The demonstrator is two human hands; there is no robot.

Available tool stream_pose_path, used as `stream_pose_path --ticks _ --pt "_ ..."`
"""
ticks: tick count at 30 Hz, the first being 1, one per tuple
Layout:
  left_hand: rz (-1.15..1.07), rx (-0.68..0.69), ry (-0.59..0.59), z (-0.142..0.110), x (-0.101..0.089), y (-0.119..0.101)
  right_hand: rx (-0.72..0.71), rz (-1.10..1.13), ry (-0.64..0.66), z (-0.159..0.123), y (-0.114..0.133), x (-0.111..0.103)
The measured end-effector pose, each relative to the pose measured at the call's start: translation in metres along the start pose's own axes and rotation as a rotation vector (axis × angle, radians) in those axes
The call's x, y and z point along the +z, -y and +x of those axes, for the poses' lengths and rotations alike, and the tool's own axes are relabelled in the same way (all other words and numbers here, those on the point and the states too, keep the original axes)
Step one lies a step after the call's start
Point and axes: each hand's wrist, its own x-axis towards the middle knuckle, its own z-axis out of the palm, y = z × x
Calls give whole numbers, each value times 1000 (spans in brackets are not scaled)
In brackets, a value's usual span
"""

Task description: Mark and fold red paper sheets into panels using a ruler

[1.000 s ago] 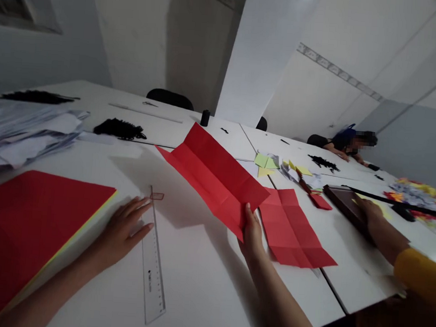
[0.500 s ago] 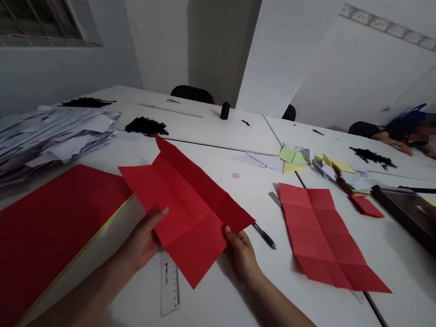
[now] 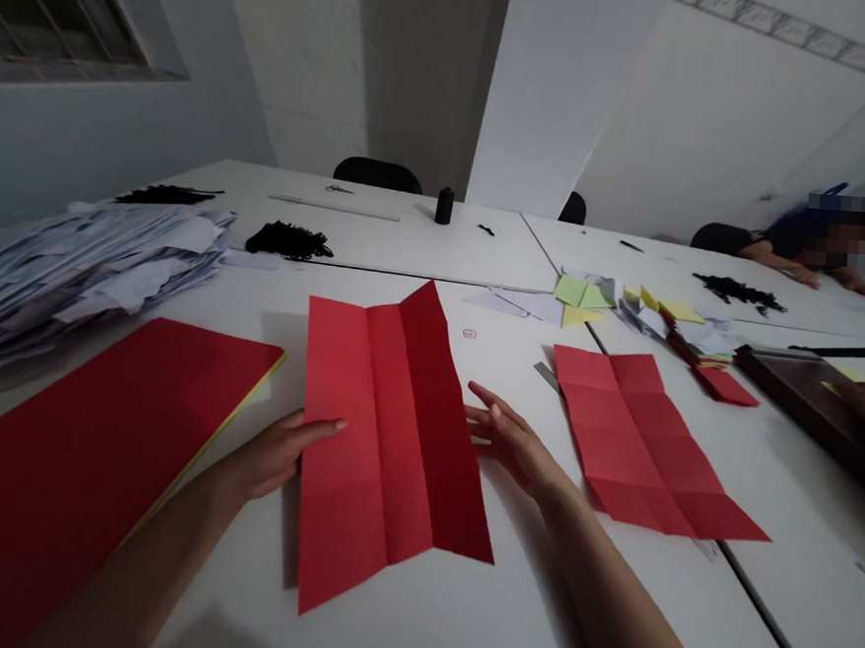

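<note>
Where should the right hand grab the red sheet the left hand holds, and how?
Probably the red sheet is best gripped midway along its right edge, from the right, in a light pinch. The flap there seems raised along a crease, the open right hand is beside it, and the left hand holds the opposite edge.

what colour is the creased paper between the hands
The creased paper is red, clearest in head view.

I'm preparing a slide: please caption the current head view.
Left hand gripping a creased, rectangular red paper sheet; right hand open beside it, over a white table.
</note>
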Motion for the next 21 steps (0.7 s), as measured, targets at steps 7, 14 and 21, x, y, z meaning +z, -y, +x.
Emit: stream_pose_path --ticks 7,14,21 --pt "0 -9 236 -4 13 5 14 -144 67 -2 -4 -4" --pt "10 38 335 1 10 15 5 -184 69 -9 6 6" --pt "-27 -32 293 2 7 13 103 -183 -57 4 -9 -5"
